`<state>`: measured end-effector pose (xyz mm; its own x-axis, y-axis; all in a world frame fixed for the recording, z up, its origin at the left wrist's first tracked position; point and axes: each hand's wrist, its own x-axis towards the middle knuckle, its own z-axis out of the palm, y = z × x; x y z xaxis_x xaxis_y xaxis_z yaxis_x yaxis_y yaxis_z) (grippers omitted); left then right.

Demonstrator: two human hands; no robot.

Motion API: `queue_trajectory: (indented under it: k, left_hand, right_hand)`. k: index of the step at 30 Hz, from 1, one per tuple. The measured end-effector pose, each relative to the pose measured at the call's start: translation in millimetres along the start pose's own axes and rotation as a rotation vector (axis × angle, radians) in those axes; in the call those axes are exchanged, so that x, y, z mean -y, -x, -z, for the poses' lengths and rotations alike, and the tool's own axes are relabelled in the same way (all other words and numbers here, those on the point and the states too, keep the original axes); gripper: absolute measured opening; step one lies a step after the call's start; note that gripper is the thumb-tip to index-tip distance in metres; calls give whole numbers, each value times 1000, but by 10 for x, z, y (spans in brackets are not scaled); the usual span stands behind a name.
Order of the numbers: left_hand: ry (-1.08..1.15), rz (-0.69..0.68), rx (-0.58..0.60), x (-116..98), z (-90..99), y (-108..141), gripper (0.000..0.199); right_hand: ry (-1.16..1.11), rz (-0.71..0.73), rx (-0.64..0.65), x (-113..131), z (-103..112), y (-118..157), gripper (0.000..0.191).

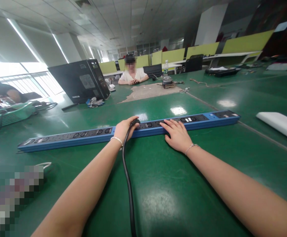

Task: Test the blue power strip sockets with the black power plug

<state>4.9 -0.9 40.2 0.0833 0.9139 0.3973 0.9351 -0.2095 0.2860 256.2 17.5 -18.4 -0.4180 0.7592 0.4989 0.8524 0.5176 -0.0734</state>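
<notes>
A long blue power strip [96,138] with black sockets lies across the green table. Near its middle, my left hand [125,129] is closed round the black plug [135,122] of a thick cable, at the strip's sockets. Whether the plug is seated cannot be seen. Its black cable [126,171] runs down toward the bottom edge of the view. My right hand [177,135] rests with fingers spread on the strip, to the right of the plug, holding nothing.
On the green table [183,184] are a black computer case [84,82], gloves [94,102], a green basket [10,115] and a white device [279,124]. A person [133,74] sits across; another person's arm [7,92] is at far left.
</notes>
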Motion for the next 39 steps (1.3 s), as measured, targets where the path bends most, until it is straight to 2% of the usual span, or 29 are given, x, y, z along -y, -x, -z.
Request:
queue_trajectory:
  k: [5, 11, 17, 20, 28, 31, 35, 39]
  left_hand:
    - [-95, 4, 29, -142, -160, -87, 36]
    - [-148, -28, 9, -148, -173, -97, 37]
    - [-241, 17, 17, -131, -186, -112, 42]
    - [-281, -23, -8, -160, -168, -75, 42]
    - [-221, -75, -30, -205, -223, 56, 36]
    - [-167, -65, -30, -223, -256, 96, 39]
    - [-157, -75, -1, -217, -257, 138, 42]
    - [-201, -5, 12, -152, -277, 163, 48]
  right_hand:
    - [-8, -3, -5, 4, 1, 3, 54]
    - [-8, -4, -4, 3, -4, 0, 54]
    - [-4, -4, -2, 4, -4, -1, 54]
    - [-3, -4, -1, 8, 0, -2, 54]
    - [-48, -23, -47, 28, 13, -6, 54]
    - [-158, 4, -107, 174, 15, -64, 55]
    - [-309, 120, -138, 585, -56, -251, 55]
    - [-300, 30, -100, 953, -149, -475, 50]
